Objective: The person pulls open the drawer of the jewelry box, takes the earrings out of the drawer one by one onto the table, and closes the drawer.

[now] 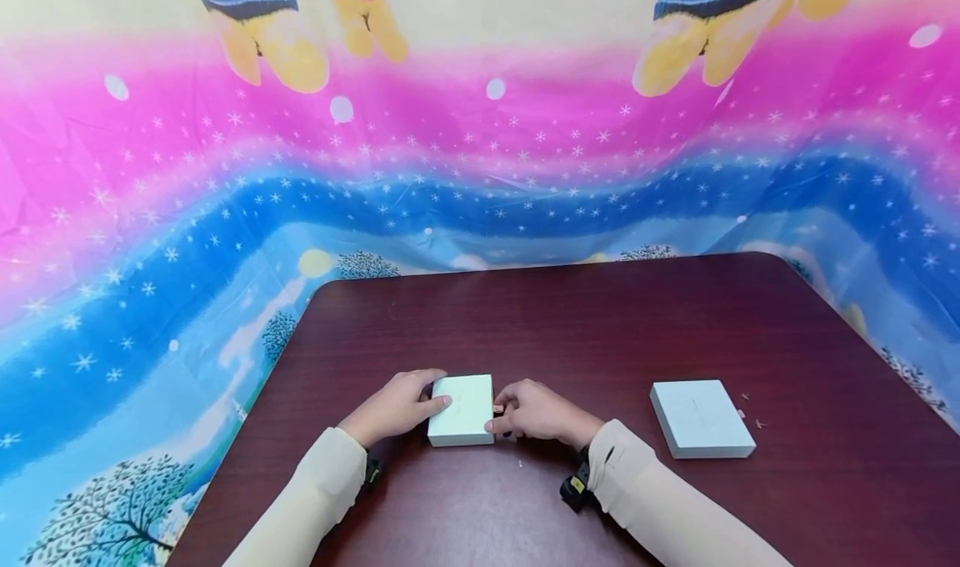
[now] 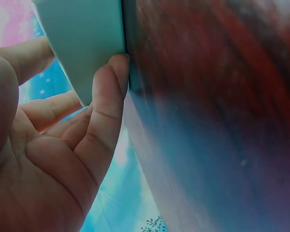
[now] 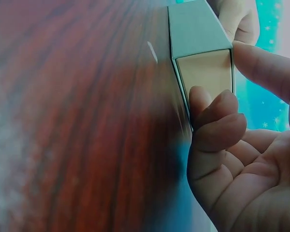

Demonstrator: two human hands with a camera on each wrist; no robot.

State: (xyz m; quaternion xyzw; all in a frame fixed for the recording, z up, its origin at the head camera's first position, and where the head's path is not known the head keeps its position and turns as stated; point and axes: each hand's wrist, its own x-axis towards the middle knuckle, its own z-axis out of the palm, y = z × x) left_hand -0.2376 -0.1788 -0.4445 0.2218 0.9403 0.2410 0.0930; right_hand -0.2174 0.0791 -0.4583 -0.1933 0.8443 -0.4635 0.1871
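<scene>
A flat square white box (image 1: 461, 413) lies on the table in front of the person. Their left hand (image 1: 397, 404) grips its left side, thumb on the top face; in the left wrist view its fingers (image 2: 106, 96) reach along the side, one close to the tabletop. At the right end is the right hand (image 1: 543, 411), thumb on the box's edge and the other fingers curled against the end. A small orange tab (image 1: 498, 408) shows by those fingers. The right wrist view shows a pale cream end panel (image 3: 205, 72) framed by the box's outer sleeve; the curled fingers partly hide it.
A second white box (image 1: 702, 418) lies on the dark red-brown table (image 1: 540, 325) to the right. Small pinkish scraps (image 1: 759, 423) are beside it. A printed cloth (image 1: 480, 133) hangs behind the table. Each wrist wears a small black camera.
</scene>
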